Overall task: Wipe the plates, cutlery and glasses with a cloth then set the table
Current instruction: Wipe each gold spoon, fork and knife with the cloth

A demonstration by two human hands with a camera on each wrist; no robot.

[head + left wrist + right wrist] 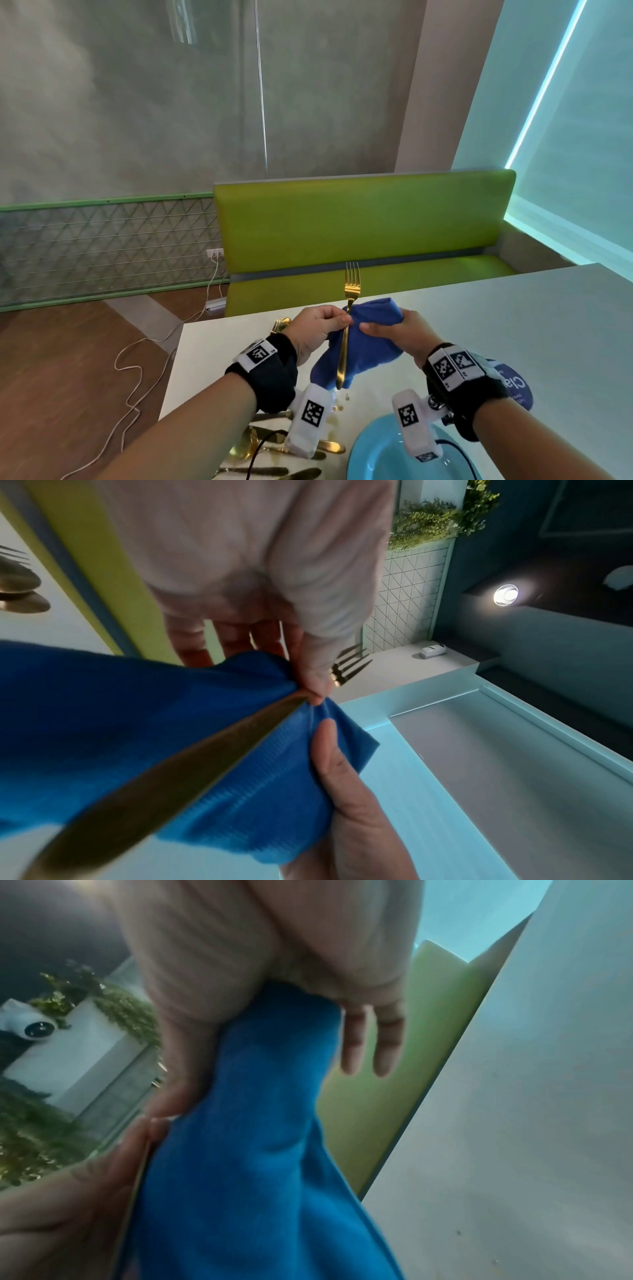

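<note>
Green bench seat (363,222) sits behind the pale surface (513,325), with a white cable (137,370) trailing over the wood floor off to the left. Left hand (317,329) is pinching a gold fork (346,329) at its neck, prongs pointing up, handle hanging down. Right hand (394,330) is closed around a blue cloth (363,346), thumb on top, and the cloth is bunched right against the fork's handle. Both are held up above the surface. Below the wrists there's a light blue plate (383,455) near the front edge, and more gold cutlery (274,448) lying to its left, partly hidden by the left forearm and wrist camera.
</note>
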